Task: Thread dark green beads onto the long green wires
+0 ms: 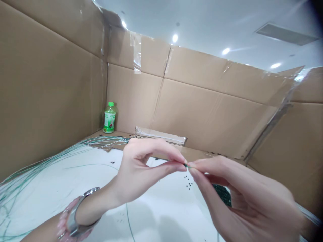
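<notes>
My left hand (pixel 141 171) and my right hand (pixel 239 195) meet at their fingertips, both pinching a small green piece (pixel 187 165), possibly a bead or a wire end; the fingers hide most of it. Several tiny dark beads (pixel 188 182) lie on the white sheet (pixel 161 218) just below. A heap of dark green beads (pixel 223 195) sits partly hidden behind my right hand. Long thin green wires (pixel 37 171) fan out across the sheet to the left. A silver wristwatch (pixel 75 215) and a pink beaded bracelet (pixel 64 222) circle my left wrist.
Cardboard walls (pixel 202 97) rise around the work surface on the left, back and right. A green-capped plastic bottle (pixel 109 117) stands in the back left corner. A folded cardboard strip (pixel 160 135) lies against the back wall.
</notes>
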### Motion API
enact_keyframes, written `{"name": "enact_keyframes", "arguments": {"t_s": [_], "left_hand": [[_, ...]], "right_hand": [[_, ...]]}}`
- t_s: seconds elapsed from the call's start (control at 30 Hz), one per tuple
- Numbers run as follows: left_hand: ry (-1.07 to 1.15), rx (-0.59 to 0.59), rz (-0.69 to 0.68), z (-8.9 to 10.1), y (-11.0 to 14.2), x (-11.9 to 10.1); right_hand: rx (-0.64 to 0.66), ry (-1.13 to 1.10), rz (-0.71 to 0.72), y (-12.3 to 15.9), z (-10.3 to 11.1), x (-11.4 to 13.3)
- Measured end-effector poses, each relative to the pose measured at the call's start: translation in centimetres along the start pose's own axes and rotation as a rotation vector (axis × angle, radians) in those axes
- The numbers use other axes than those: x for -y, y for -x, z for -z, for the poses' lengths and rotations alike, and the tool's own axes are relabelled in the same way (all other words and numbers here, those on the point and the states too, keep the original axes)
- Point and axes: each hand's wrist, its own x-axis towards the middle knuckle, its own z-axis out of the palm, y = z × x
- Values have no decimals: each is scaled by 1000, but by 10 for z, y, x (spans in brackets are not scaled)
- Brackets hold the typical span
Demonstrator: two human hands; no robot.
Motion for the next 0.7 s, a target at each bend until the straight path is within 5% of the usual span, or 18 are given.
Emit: {"name": "enact_keyframes", "arguments": {"t_s": [0.33, 0.7], "left_hand": [[-126, 73, -120, 5, 1, 3], [33, -34, 3, -3, 2, 5]], "right_hand": [[-23, 19, 49, 1, -2, -1], [-81, -131, -33, -2, -7, -4]]}}
